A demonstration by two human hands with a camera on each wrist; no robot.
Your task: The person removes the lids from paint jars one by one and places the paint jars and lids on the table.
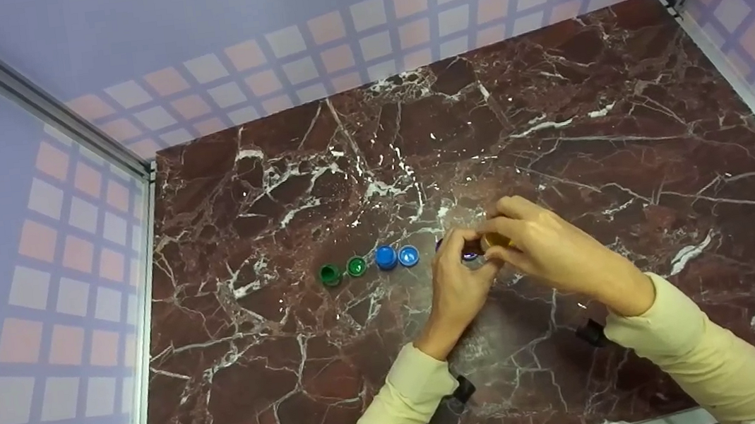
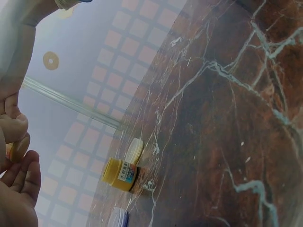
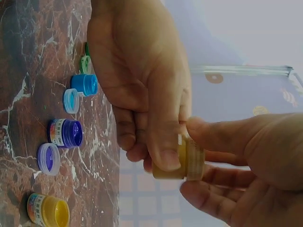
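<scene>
Both hands meet over a small yellow paint jar (image 3: 169, 165) held above the table. My left hand (image 1: 459, 277) grips the jar's body, its thumb pressed along the side. My right hand (image 1: 545, 246) pinches the jar's lid (image 3: 194, 161) between thumb and fingers. On the table below stands another yellow paint jar (image 2: 120, 174), uncapped, with its lid (image 2: 135, 150) lying beside it. A purple paint jar (image 3: 66, 133) stands uncapped near its lid (image 3: 49, 159); the left hand partly covers these in the head view.
To the left in the row are an open blue paint jar (image 1: 385, 257) with its lid (image 1: 409, 256), and an open green jar (image 1: 330, 275) with its lid (image 1: 356, 266). All rest on a dark red marbled table (image 1: 283, 379), enclosed by pale panels (image 1: 325, 4).
</scene>
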